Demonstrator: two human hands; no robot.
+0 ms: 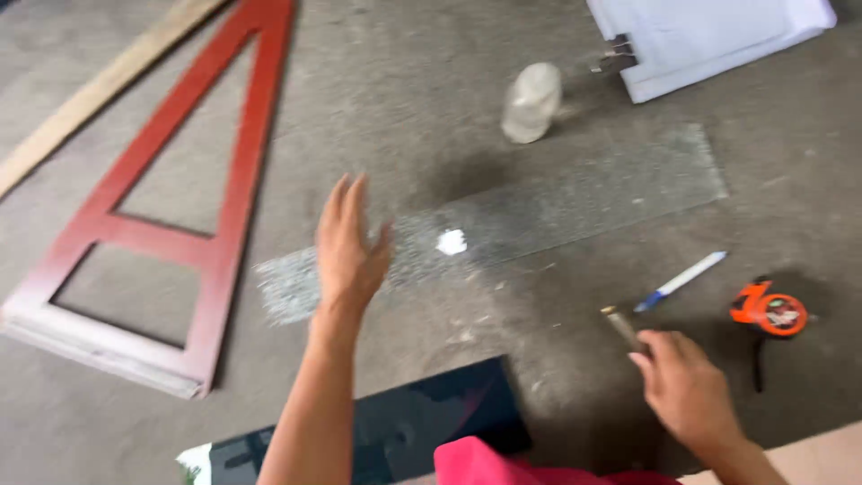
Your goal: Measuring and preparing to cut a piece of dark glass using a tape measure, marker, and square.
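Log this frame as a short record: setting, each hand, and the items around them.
setting: concrete floor, seen from above
left hand: open, raised over a textured glass strip, holding nothing
right hand: gripping a small slim tool; its kind is unclear
near right hand: pen, orange tape measure
elsewhere: red triangular frame, clear bottle, white board, dark panel

Left hand [348, 241] open over glass strip [503, 220] — right hand [684, 384] grips tool [621, 325].
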